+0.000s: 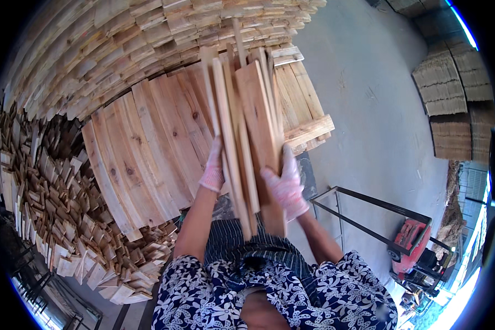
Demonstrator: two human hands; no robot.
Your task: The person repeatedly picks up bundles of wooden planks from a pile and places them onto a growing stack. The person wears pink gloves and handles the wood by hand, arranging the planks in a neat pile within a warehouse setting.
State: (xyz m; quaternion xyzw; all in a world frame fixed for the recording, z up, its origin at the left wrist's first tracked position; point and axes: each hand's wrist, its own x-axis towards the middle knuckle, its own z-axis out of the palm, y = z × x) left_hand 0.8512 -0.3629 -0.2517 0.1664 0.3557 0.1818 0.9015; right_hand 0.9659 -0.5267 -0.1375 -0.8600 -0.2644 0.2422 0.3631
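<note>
From where I stand, the person has a loose bundle of boards (257, 104) squeezed between two gloved hands, roughly upright above the near edge of a row of laid boards (148, 143). The left hand (214, 165) is clamped against the bundle's left side, the right hand (286, 187) against its right, lower down. The boards don't sit flush: their far ends fan out at different heights, and gaps show between them. That worries me. If the squeeze eased on either side, an inner board, held only by its neighbours, could slide out. The uneven near ends could also snag the striped cloth (217, 242) at the waist. Swung left, the bundle might knock the loose heap (88, 214); tipped right, it might catch the crosspiece (309, 131) lying over the row's right end.
</note>
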